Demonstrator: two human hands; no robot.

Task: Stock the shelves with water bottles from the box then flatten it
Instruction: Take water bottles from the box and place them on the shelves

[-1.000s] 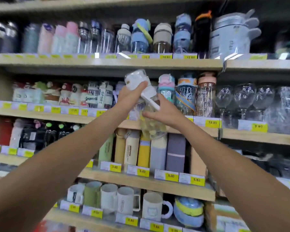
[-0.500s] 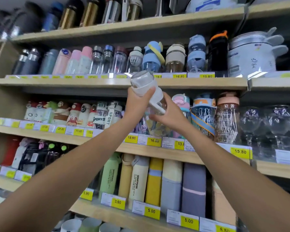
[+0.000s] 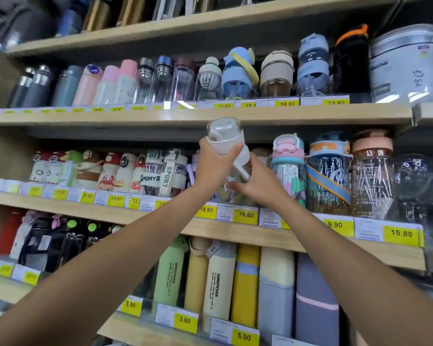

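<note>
A clear water bottle (image 3: 225, 136) with a white lid and white strap is held tilted in front of the middle shelf (image 3: 235, 228). My left hand (image 3: 214, 166) grips it just under the lid. My right hand (image 3: 259, 182) holds its clear body from the right side. The bottle's lower part sits in the gap between the SPORT bottles (image 3: 169, 171) and a pink-and-blue kids' bottle (image 3: 288, 166); whether its base touches the shelf is hidden by my hands. The box is out of view.
Four wooden shelves are packed with bottles and yellow price tags. The upper shelf edge (image 3: 210, 116) runs just above the white lid. Large patterned bottles (image 3: 329, 176) stand to the right, tall pastel flasks (image 3: 218, 278) on the shelf below, a metal pot (image 3: 408, 63) top right.
The view has tilted upward, so the shelves appear lower. Both hands kept their grip and carried the bottle further in toward the gap on the middle shelf.
</note>
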